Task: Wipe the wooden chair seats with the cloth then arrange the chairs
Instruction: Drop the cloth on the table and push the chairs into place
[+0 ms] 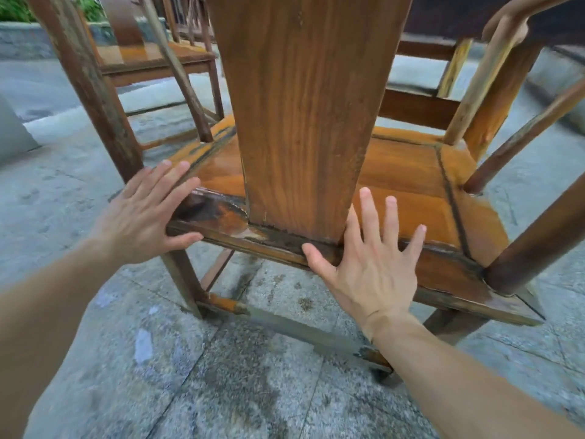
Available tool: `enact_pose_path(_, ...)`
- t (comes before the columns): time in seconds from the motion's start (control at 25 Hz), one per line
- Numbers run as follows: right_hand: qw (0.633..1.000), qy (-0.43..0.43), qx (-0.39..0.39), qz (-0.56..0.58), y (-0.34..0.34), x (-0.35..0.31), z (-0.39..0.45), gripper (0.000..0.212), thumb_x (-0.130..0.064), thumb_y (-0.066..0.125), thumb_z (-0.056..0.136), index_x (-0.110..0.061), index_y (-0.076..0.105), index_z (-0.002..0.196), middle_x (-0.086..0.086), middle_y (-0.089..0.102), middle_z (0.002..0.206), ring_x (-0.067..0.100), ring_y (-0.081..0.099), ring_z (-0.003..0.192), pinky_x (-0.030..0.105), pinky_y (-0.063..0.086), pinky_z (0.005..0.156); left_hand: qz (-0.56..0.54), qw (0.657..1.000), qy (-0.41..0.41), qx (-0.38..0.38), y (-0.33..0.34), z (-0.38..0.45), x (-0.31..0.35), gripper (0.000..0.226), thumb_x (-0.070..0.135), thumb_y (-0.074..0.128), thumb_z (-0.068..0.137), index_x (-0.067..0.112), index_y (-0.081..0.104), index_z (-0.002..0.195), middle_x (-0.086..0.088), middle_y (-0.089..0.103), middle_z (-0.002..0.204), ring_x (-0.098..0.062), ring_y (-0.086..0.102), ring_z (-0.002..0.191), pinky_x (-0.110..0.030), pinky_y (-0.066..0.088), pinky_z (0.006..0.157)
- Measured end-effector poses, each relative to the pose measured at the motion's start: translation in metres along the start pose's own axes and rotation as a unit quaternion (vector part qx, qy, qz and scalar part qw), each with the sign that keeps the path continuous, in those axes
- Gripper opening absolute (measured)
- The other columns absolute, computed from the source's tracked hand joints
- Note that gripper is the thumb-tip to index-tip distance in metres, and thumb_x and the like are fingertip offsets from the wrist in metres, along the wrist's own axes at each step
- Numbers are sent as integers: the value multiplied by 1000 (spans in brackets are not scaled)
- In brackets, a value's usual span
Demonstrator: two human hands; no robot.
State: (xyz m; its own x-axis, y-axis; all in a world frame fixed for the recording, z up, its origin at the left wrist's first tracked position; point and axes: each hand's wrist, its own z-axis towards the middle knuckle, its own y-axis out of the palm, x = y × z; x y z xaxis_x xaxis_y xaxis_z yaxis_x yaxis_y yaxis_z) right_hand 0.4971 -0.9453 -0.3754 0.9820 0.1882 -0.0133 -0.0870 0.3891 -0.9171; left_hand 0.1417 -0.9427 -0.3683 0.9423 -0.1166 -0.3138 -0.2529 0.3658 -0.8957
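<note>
Wooden chair (pixel 304 128) stands right before you on grey paving (pixel 221 375), its back splat facing you. Your left hand (pixel 142 213) lies spread flat at the seat's rear left corner; your right hand (pixel 373 267), fingers splayed, presses the rear rail (pixel 269 245). Another chair (pixel 158 55) stands behind.

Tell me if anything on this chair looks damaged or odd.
Yes. The rear seat rail is blackened and its finish has worn off, mostly between the left hand and the right hand. The lower stretcher is faded grey with bare patches. No cloth is in view.
</note>
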Motion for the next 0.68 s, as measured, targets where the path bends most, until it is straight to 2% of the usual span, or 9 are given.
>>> enact_pose_path(0.12, 999, 21, -24, -14, 6, -19, 14, 95, -83, 10, 88, -19, 35, 153, 4, 15, 168, 34, 13, 154, 75, 20, 111, -25, 999, -10, -37, 10, 10, -20, 91, 80, 22, 87, 25, 13, 160, -8, 11, 168, -30, 10, 154, -46, 3, 126)
enact_pose_path(0.24, 998, 37, -38, -31, 4, -26, 14, 96, -83, 10, 88, -16, 45, 147, 5, 16, 168, 35, 14, 154, 75, 20, 110, -41, 997, 3, -59, 15, 9, -27, 86, 81, 14, 90, 32, 4, 159, -3, 5, 169, -24, 6, 155, -38, -6, 125)
enact_pose_path(0.32, 996, 49, -63, -47, 0, -24, 10, 99, -84, 8, 87, -14, 49, 144, 6, 16, 168, 35, 14, 154, 76, 18, 111, -43, 997, -8, -71, 12, 6, -24, 87, 81, 6, 89, 31, 0, 159, -1, -1, 169, -24, 2, 156, -40, -5, 125)
enact_pose_path(0.4, 992, 49, -94, -64, -6, -25, 12, 102, -85, 3, 87, -13, 48, 144, 7, 13, 168, 36, 10, 154, 76, 14, 112, -19, 993, -29, -116, 5, 6, -22, 83, 80, -5, 89, 32, -16, 156, 1, -17, 166, -24, -11, 155, -44, -6, 126)
enact_pose_path(0.48, 987, 69, -122, -79, -13, -31, 10, 101, -85, 0, 87, -16, 37, 151, 7, 6, 169, 38, 3, 154, 76, 8, 113, 29, 982, -42, -181, -5, 9, -14, 78, 75, -9, 89, 33, -28, 152, 2, -29, 161, -24, -22, 152, -47, -9, 125)
enact_pose_path(0.52, 985, 99, -127, -67, -17, -37, 5, 98, -84, 0, 87, -20, 25, 156, 7, 1, 169, 39, -1, 154, 76, 6, 113, 32, 979, -51, -194, -11, 9, -9, 76, 72, -9, 90, 32, -28, 152, 2, -32, 161, -25, -25, 151, -48, -10, 124)
enact_pose_path(0.6, 977, 178, -118, -6, -23, -50, -16, 92, -84, 3, 87, -28, -3, 159, 5, -9, 169, 39, -8, 154, 75, 2, 114, -6, 978, -77, -192, -27, 3, -3, 71, 67, -5, 95, 33, -23, 154, 1, -30, 162, -26, -24, 152, -50, -8, 124)
enact_pose_path(0.68, 967, 221, -115, 49, -41, -62, -45, 89, -83, 9, 87, -33, -14, 157, 2, -14, 168, 36, -11, 154, 74, -1, 115, -79, 980, -80, -162, -46, -9, 3, 68, 64, 2, 98, 35, -14, 157, 1, -22, 165, -26, -18, 153, -50, -5, 125)
